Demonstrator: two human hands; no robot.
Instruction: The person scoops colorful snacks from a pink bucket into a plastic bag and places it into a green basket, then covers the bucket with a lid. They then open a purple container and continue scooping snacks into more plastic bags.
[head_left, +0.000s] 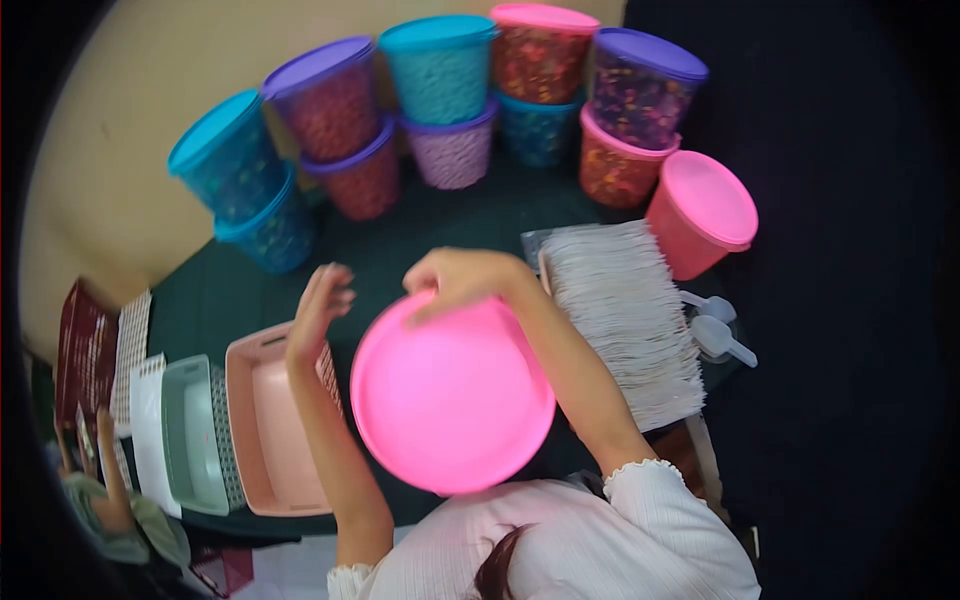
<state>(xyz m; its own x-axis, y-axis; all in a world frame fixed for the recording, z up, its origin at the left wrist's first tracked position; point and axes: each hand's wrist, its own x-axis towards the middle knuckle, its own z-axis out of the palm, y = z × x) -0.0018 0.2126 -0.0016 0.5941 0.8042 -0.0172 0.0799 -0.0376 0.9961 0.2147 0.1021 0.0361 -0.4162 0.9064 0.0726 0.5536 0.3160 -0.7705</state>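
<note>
A round bright pink lid (455, 395) is right in front of my chest, its flat top facing up. Whether a tub sits under it is hidden. My right hand (465, 280) grips the lid's far rim, thumb over the top and fingers curled at the edge, slightly blurred. My left hand (322, 305) is raised to the left of the lid, apart from it, with fingers extended and nothing in them. Just below that hand stands a pink basket (275, 420), partly covered by my left forearm.
Stacked, lidded tubs of coloured pieces (435, 80) curve along the back. A pink-lidded tub (703, 215) stands at right, near a pile of white packets (620, 320) and white scoops (722, 338). A green basket (195, 435) is left; another person's arm (112, 470) shows beyond.
</note>
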